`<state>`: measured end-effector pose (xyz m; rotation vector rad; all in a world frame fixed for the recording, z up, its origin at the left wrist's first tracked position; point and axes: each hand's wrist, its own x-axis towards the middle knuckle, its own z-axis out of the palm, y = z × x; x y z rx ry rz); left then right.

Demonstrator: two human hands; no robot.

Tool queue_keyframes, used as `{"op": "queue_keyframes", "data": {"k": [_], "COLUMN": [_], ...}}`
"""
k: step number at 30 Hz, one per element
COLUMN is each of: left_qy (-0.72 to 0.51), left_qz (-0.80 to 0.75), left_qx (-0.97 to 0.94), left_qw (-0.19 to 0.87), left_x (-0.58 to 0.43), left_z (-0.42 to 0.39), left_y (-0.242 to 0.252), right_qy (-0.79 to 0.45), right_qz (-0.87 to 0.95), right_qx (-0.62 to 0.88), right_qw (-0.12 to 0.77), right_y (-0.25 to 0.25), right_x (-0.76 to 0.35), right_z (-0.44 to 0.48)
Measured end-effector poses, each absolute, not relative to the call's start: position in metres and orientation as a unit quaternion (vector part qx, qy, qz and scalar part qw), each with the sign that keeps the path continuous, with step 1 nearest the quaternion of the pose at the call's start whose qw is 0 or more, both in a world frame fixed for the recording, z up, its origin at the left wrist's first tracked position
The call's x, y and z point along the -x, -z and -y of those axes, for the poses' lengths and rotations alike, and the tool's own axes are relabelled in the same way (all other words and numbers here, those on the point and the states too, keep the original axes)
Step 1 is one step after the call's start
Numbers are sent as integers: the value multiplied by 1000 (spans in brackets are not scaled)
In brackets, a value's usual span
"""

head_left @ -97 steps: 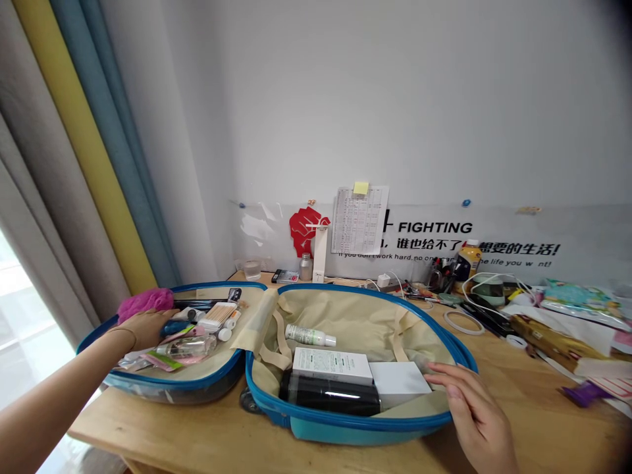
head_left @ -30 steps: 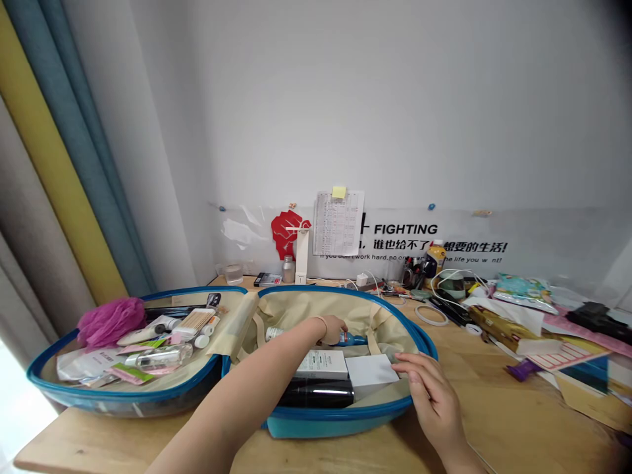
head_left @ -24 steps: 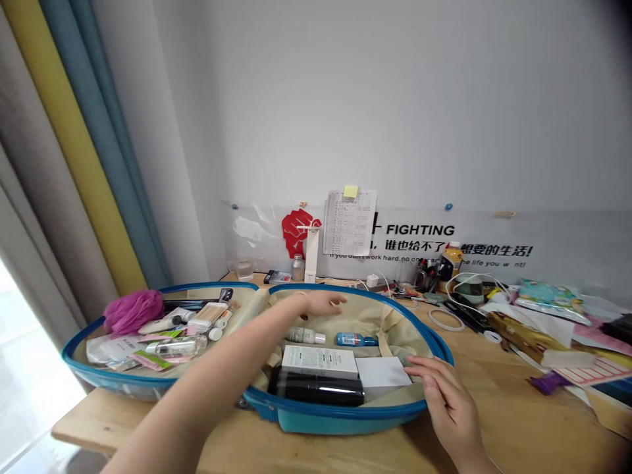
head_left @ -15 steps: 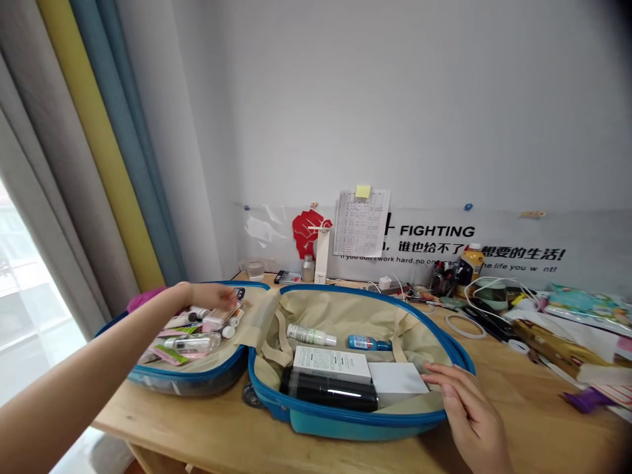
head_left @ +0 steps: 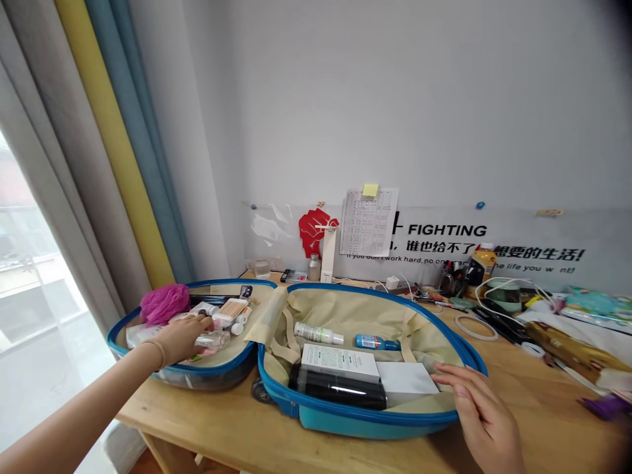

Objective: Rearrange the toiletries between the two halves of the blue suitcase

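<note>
Single view: the camera on my head faces forward and down, close above my desk and open suitcase.

Bright daylight from the window at left, soft shadows, wide-angle edge bending, dark upper-right corner

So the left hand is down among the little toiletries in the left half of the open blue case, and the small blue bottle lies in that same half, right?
Not quite. The head view shows the left hand among the toiletries in the left half of the blue case, but the small blue bottle lies in the right half, behind the white box.
</note>
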<state>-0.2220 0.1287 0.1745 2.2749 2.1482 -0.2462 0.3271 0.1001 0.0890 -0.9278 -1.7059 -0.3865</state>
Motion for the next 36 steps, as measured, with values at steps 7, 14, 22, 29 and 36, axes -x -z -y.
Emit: {"op": "queue_keyframes", "data": {"k": [7,14,22,29,36], "left_qy": [75,3,-161,-142,-1], "left_qz": [-660,-656,-643,-544,-451], "left_qx": [-748,-755,-747,-827,-892], "left_qw": [-12,-11,-42,-15,42], "left_x": [224,234,234,145,21], "left_z": [-130,-129,-145,-188,-236], "left_y": [-178,-180,-233,-258,-210], "right_qy": [160,155,155,140,130], "right_qz": [717,716,716,711,700], "right_qx": [396,394,395,411,429], "right_qw": [550,554,554,553,557], "right_y": [-87,-91,-90,-88,-86], "right_x": [-326,-323,-322,-322,-319], "right_z": [-99,-97,-99,-99,-97]}}
